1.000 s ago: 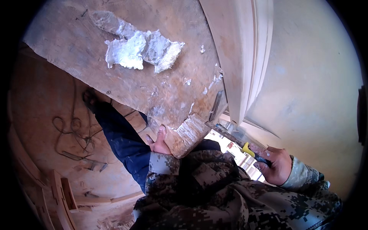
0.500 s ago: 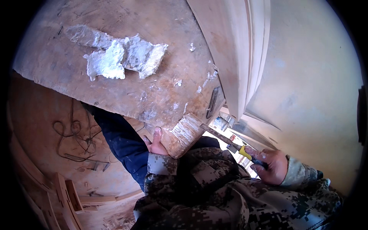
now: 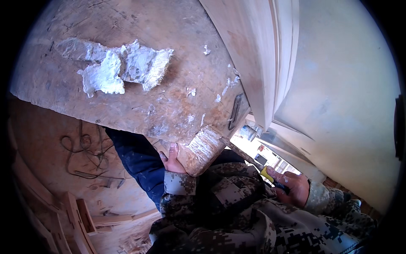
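My left hand point(image 3: 173, 162) is closed on the side of a brown wooden block point(image 3: 198, 158), thumb up along it. The block's upper face carries rough whitish streaks, and it rests against the near edge of the worktable point(image 3: 139, 108). At the right, my right hand point(image 3: 292, 187) wraps around the yellow and dark handle of a long narrow-bladed hand tool point(image 3: 245, 155). Its rusty blade slants up-left to the block's right edge; I cannot tell whether it is a file or a chisel. The fingers of my left hand beneath the block are hidden.
A torn white and grey crusty piece point(image 3: 120, 67) lies on the worktable among small white scraps. A flat dark metal piece point(image 3: 235, 111) sits by the right edge. Pale curved boards point(image 3: 264, 55) stand beyond it. Below left are a tangled cord point(image 3: 86, 146) and wooden frame parts point(image 3: 80, 216).
My right hand has shifted left, toward the block, with the tool. My left hand holds the block in nearly the same place. The view has turned slightly.
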Available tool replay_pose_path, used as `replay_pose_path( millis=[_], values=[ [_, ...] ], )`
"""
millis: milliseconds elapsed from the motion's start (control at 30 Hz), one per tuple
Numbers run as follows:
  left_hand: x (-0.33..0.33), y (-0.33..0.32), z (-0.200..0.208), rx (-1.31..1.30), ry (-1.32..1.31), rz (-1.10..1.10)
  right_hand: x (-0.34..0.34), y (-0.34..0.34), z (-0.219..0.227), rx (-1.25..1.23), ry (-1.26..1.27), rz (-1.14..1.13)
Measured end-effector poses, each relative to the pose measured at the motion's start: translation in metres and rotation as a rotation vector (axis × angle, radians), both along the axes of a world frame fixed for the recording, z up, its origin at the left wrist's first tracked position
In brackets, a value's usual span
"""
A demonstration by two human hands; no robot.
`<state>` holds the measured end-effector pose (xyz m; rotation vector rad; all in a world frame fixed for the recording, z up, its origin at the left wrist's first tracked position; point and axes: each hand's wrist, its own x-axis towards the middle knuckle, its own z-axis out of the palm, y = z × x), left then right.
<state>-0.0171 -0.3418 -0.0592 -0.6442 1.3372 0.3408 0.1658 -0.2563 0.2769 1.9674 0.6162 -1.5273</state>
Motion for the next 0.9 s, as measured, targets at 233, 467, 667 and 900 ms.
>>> replay_pose_path(
  millis=[233, 467, 667, 900],
  values=[
    [-0.009, -0.029, -0.015, 0.076, -0.083, 0.064, -0.006, -0.019, -0.04, 0.059, 0.021, 0.306],
    [-0.03, -0.054, -0.04, -0.241, -0.394, 0.349, 0.005, -0.007, -0.055, 0.112, 0.003, 0.115],
    [-0.01, -0.032, -0.024, -0.083, -0.144, 0.242, 0.026, 0.038, -0.013, -0.044, 0.058, 0.135],
    [-0.007, -0.023, -0.021, 0.002, 0.028, -0.026, 0.017, 0.048, -0.032, -0.093, 0.035, 0.204]
  ],
)
